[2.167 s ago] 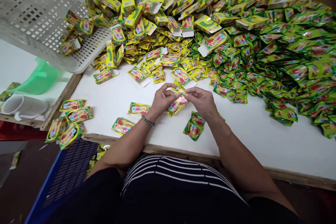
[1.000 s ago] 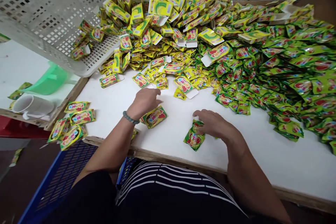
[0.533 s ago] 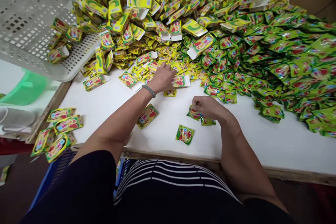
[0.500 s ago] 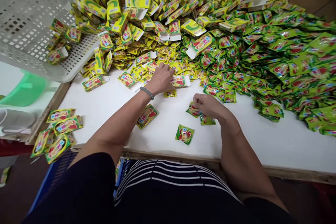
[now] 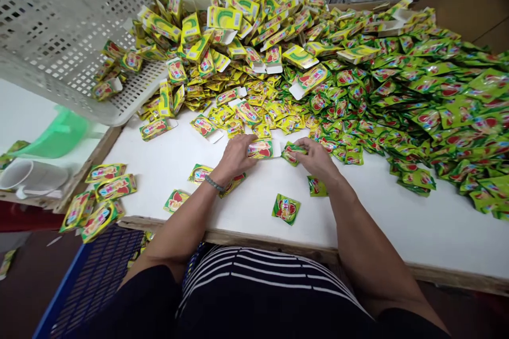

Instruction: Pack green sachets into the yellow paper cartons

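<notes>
My left hand (image 5: 237, 156) is closed on a small yellow-green candy box (image 5: 260, 149), whose white end flap stands open toward the right. Pinched in my right hand (image 5: 316, 159) is a green candy sachet (image 5: 291, 153), held right beside that open end. Below my right hand lies a second green sachet (image 5: 317, 186), and a third sachet (image 5: 286, 208) rests nearer the front edge. Around my left forearm are a few boxes, among them a box (image 5: 176, 200) and a box partly under the wrist (image 5: 233, 184).
A heap of green sachets (image 5: 429, 111) covers the right and back of the white table (image 5: 377, 222). Yellow boxes (image 5: 225, 18) pile at the back beside a tilted white basket (image 5: 103, 111). At left are a green scoop (image 5: 59, 135), a white mug (image 5: 37, 177) and several boxes (image 5: 115, 188).
My left hand has come toward me with the candy box. My right hand has lifted one sachet up to the box's open end. The camera view has shifted slightly.
</notes>
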`<state>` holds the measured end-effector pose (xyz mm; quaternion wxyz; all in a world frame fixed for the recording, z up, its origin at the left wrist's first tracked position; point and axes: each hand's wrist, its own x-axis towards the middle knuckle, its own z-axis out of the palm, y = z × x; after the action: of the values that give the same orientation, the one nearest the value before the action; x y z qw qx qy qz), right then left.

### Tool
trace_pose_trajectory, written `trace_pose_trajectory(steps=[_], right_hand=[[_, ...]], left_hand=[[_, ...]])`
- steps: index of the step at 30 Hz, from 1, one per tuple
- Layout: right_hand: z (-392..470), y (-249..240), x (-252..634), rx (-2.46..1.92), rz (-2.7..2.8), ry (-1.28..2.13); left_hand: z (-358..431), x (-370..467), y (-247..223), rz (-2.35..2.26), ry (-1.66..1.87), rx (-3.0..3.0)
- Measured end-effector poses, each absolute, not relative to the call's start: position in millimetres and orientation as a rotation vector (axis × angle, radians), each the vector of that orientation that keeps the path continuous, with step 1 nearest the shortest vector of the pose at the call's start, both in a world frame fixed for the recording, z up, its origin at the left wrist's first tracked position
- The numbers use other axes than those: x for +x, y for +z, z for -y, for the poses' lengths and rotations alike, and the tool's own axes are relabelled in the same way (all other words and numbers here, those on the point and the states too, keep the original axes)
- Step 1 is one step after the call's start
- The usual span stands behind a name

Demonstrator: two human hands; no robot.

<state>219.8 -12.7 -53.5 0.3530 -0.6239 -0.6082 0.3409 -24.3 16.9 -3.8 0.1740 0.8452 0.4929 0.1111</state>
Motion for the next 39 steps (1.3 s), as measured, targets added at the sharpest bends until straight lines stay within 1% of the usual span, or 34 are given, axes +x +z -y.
trace_pose_trajectory(steps=[4,7,9,12,14,18,23,27,31,34,37,39], right_hand=[[11,-46,218,-1.428,1.311,0.98],[14,-38,211,-1.436,1.417,1.021],[17,-33,207,-1.536,1.513,0.978],[21,-27,202,-1.669,1.549,0.777],[22,-23,198,-1.685,1.569,0.697],[22,-24,184,-1.591,1.503,0.78],[14,-30,168,-1.418,1.336,0.777],[5,-34,159,-1.43,1.515,0.579],[0,-42,149,-1.549,2.025,0.441],[5,-46,147,-1.554,2.309,0.423],[12,-46,155,-1.573,2.313,0.378],[14,-46,164,-1.622,2.162,0.391]], left_hand=[[-13,-28,-6,-1.309,0.373,2.425],[-11,-28,-6,-1.243,0.442,2.435],[-11,-27,-5,-1.208,0.46,2.424],[-11,-26,-3,-1.187,0.428,2.398],[-11,-25,-1,-1.168,0.417,2.385],[-10,-24,1,-1.122,0.418,2.36],[-11,-31,4,-1.235,0.436,2.272],[-19,-47,10,-1.477,0.477,2.251],[-28,-63,12,-1.725,0.438,2.228],[-30,-66,10,-1.743,0.402,2.239],[-28,-63,7,-1.693,0.361,2.266],[-26,-59,5,-1.665,0.336,2.289]])
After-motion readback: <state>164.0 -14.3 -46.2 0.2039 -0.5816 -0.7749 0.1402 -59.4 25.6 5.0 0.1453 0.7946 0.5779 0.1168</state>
